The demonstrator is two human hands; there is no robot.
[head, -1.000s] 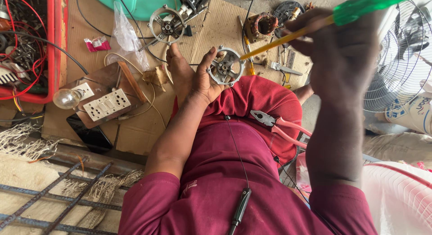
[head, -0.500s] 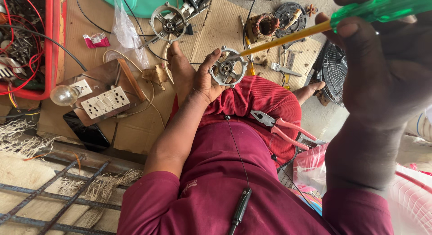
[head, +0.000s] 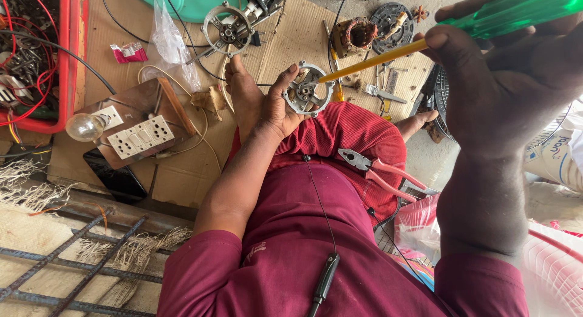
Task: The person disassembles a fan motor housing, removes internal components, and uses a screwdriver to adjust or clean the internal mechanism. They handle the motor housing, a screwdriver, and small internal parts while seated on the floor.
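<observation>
My left hand (head: 276, 104) grips a round grey metal motor end cover (head: 306, 92) and holds it over my knee. My right hand (head: 498, 80) is raised close to the camera, closed around the green handle (head: 516, 12) of a long screwdriver. Its yellow shaft (head: 373, 61) slants down to the left and the tip touches the cover's rim. Red-handled pliers (head: 379, 168) lie on my lap on the maroon cloth.
On the cardboard (head: 291, 31) lie another motor end cover (head: 228, 28), a copper-wound stator (head: 358, 34), a dark round part (head: 392, 19) and small tools. At left are a switch board (head: 139, 135) with a bulb (head: 84, 126) and a red crate (head: 67, 62) of wires. My bare foot (head: 243, 89) rests beside the cover.
My right hand and the screwdriver handle have drifted to the right and closer to the camera, while the tip stays on the cover. My left hand has barely moved.
</observation>
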